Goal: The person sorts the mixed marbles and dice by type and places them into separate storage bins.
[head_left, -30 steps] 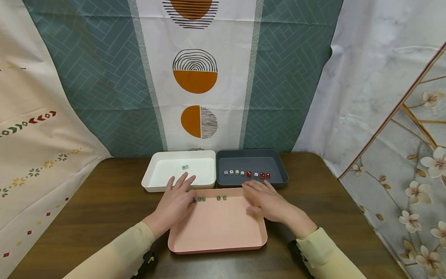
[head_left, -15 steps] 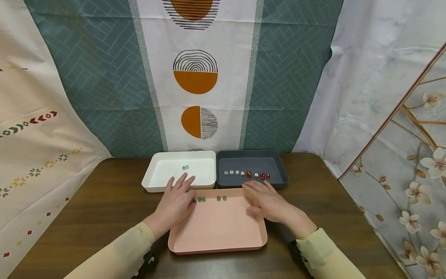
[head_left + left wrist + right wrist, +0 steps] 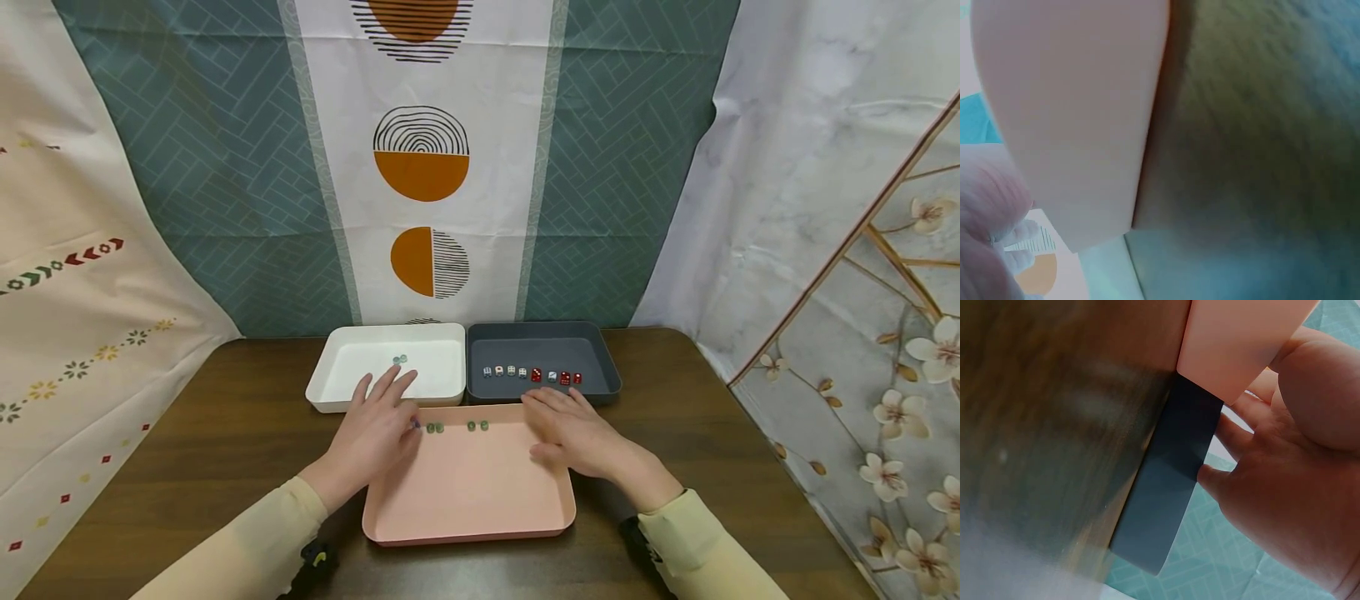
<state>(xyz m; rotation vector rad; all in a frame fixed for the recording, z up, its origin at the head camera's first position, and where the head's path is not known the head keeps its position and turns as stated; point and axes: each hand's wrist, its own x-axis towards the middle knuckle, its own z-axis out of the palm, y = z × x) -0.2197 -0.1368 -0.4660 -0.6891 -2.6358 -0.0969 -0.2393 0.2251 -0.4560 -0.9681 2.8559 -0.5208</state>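
Observation:
In the head view my left hand (image 3: 375, 437) is over the left back corner of the pink tray (image 3: 472, 492). Its thumb and index finger pinch a small blue die (image 3: 416, 424), mostly hidden by the fingers; the other fingers stretch toward the white tray (image 3: 322, 379). Just right of that die lie small green dice (image 3: 435, 427), and a second green pair (image 3: 477, 426) sits further along the back. My right hand (image 3: 577, 437), fingers extended and holding nothing, lies over the pink tray's right side, its fingertips near the dark grey tray (image 3: 543, 337).
Two pale green dice (image 3: 400, 359) lie in the white tray. A row of several white dice (image 3: 511, 371) and red dice (image 3: 566, 378) fills the front of the grey tray. All trays stand on a brown wooden table (image 3: 225, 467) with patterned cloths (image 3: 600, 167) behind.
My left hand has shifted slightly left and up with the blue die, away from the green pair beside it. The right hand has stayed where it was.

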